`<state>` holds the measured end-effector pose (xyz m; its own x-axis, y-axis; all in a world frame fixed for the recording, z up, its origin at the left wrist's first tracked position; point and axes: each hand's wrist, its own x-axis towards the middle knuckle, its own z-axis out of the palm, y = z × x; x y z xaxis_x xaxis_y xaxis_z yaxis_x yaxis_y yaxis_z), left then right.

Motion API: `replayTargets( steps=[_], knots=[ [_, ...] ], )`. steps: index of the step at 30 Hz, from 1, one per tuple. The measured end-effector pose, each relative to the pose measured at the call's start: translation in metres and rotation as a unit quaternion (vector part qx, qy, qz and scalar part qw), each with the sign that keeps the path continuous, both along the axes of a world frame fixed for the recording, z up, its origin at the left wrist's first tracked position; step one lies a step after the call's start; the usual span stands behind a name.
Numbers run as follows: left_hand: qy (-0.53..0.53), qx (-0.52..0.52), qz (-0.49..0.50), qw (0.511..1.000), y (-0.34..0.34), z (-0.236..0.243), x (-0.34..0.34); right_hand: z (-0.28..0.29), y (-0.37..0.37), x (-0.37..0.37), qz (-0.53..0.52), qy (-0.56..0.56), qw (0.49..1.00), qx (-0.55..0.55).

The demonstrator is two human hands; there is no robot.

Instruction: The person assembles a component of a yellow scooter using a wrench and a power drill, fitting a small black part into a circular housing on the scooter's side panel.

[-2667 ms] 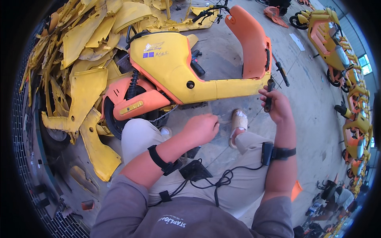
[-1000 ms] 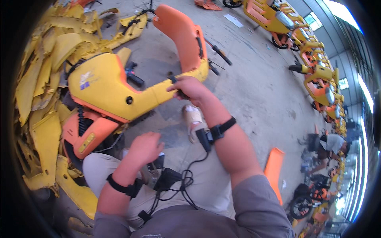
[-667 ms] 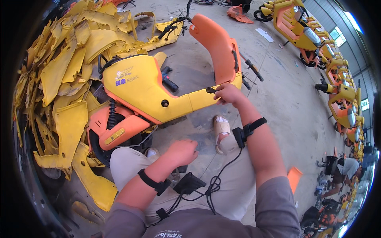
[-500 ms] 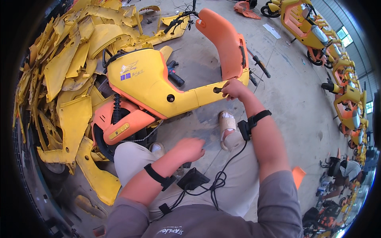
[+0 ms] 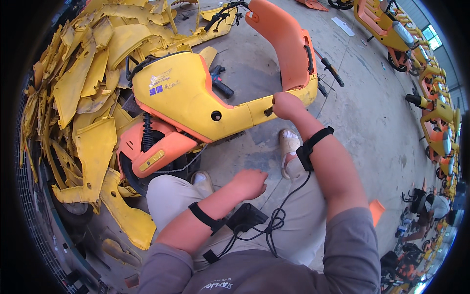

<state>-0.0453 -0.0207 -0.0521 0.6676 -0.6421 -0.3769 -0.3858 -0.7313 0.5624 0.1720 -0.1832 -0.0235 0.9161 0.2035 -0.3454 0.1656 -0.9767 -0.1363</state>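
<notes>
An electric scooter (image 5: 176, 98) with yellow and orange body panels lies on its side across the floor before me. My right hand (image 5: 288, 106) is closed at its long yellow lower panel (image 5: 240, 117), beside a dark spot. The fingertips are turned away, so what they grip cannot be made out. My left hand (image 5: 252, 183) hangs above my lap, its fingers curled in with nothing visible in them. A power drill (image 5: 221, 83), dark with blue and red parts, lies on the floor behind the scooter's body. A round hole (image 5: 216, 116) sits farther left in the yellow panel.
A high heap of yellow body panels (image 5: 83, 88) rises at the left, close to the scooter's rear. Rows of yellow and orange scooters (image 5: 431, 112) stand along the right side. A person (image 5: 433, 208) bends low at the far right. Black cables (image 5: 269, 228) cross my lap.
The whole view has shifted, so the scooter appears farther right. My right hand sits slightly farther left along the panel. My left hand stays closed over my lap.
</notes>
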Motion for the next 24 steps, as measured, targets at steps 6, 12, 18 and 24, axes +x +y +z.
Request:
replayTargets(
  steps=[6,12,18,24],
  knots=[
    [-0.001,0.017,-0.008,1.0,0.001,0.011,0.003,0.005,0.011,-0.004,-0.003,-0.051,0.998,0.034],
    [-0.011,0.011,-0.005,1.0,0.005,0.008,-0.002,-0.001,0.015,-0.004,-0.006,-0.109,0.992,0.07],
    [-0.006,0.012,-0.002,1.0,0.006,0.011,-0.001,-0.012,0.013,-0.001,0.011,-0.134,0.987,0.087],
    [-0.002,0.011,0.002,1.0,0.005,0.011,-0.003,-0.015,0.017,-0.001,0.015,-0.125,0.989,0.082]
  ],
)
